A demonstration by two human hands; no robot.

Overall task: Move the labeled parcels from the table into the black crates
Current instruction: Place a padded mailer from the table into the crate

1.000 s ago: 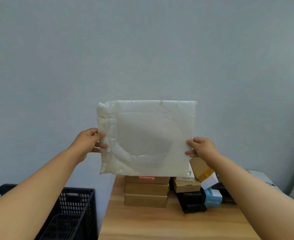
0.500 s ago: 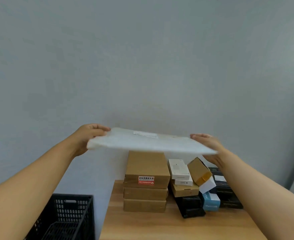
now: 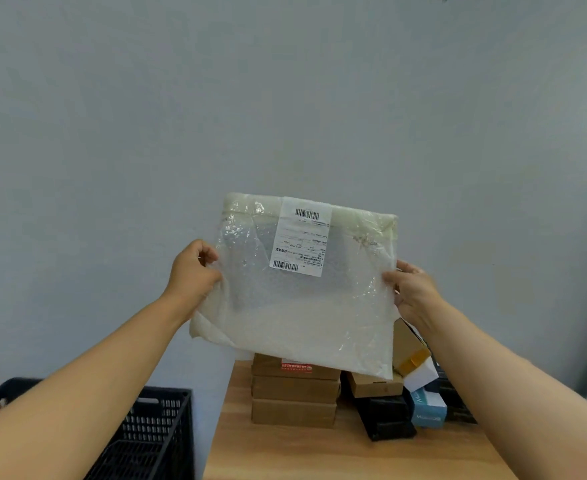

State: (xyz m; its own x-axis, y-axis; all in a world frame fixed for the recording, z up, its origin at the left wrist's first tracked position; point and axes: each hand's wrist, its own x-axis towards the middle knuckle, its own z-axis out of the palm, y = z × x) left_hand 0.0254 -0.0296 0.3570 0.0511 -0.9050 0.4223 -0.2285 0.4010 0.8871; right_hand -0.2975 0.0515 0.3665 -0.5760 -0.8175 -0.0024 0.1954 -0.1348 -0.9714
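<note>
I hold a flat white bubble-wrap parcel [image 3: 306,306] upright in the air above the table, its face toward me. A white shipping label [image 3: 300,237] with barcodes sits near its top edge. My left hand [image 3: 191,275] grips the parcel's left edge. My right hand [image 3: 413,289] grips its right edge. A black crate [image 3: 153,441] stands on the floor at the lower left, beside the wooden table [image 3: 319,455].
Three stacked brown cardboard boxes [image 3: 294,396] sit on the table below the parcel. To their right lies a pile of small boxes: brown [image 3: 375,386], black [image 3: 387,419], blue [image 3: 427,408] and white ones. A plain grey wall fills the background.
The parcel was flipped: first its blank side faced me, then it lay flat edge-on, and now the labelled side faces me. Both hands kept hold of its edges.
</note>
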